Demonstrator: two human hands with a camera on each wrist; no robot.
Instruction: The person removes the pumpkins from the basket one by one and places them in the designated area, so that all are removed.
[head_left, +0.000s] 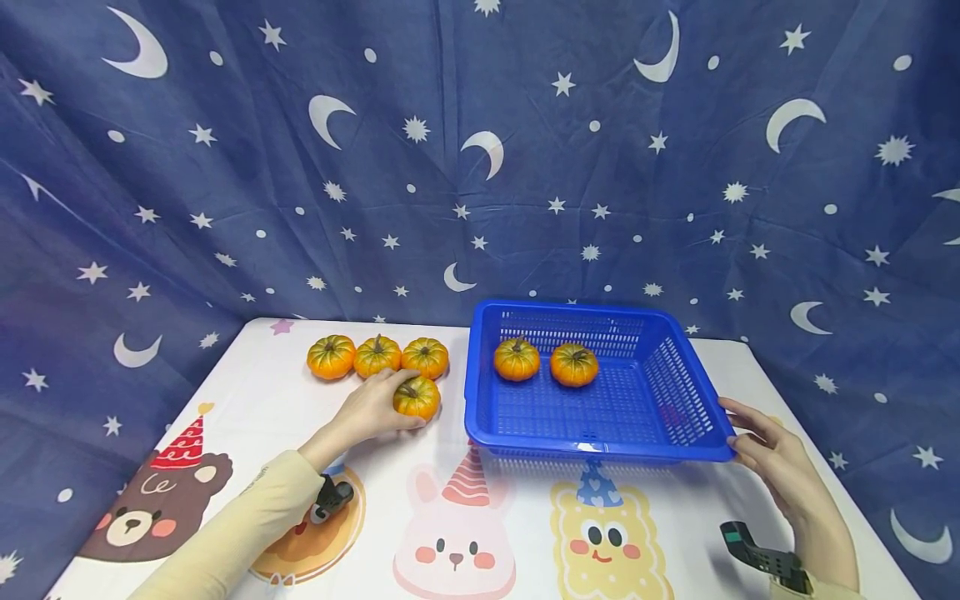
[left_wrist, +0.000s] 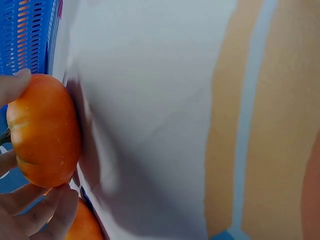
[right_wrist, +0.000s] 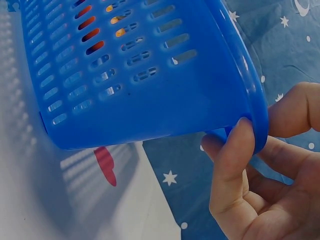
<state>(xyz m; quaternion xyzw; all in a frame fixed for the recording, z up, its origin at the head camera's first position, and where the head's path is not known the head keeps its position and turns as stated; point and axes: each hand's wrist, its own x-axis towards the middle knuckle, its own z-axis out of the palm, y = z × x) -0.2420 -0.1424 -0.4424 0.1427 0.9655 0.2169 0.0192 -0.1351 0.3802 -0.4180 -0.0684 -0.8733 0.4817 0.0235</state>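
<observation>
My left hand (head_left: 371,408) grips a small orange pumpkin (head_left: 417,398) by its sides, thumb toward the front. In the left wrist view the held pumpkin (left_wrist: 45,130) shows its smooth orange skin between thumb and fingers; whether it touches the cloth I cannot tell. Behind it three like pumpkins (head_left: 377,356) sit in a row. To the right stands a blue plastic basket (head_left: 600,451) with slotted walls. Two pumpkins (head_left: 517,359) lie inside, toward its left and back. My right hand (head_left: 780,467) pinches the basket's right rim near the front corner, as the right wrist view's fingers (right_wrist: 232,160) show.
A white tablecloth (head_left: 442,475) printed with cartoon animals covers the table. A dark blue curtain (head_left: 420,167) with moons and stars hangs close behind and at both sides. Dark camera mounts (head_left: 765,557) sit on both wrists.
</observation>
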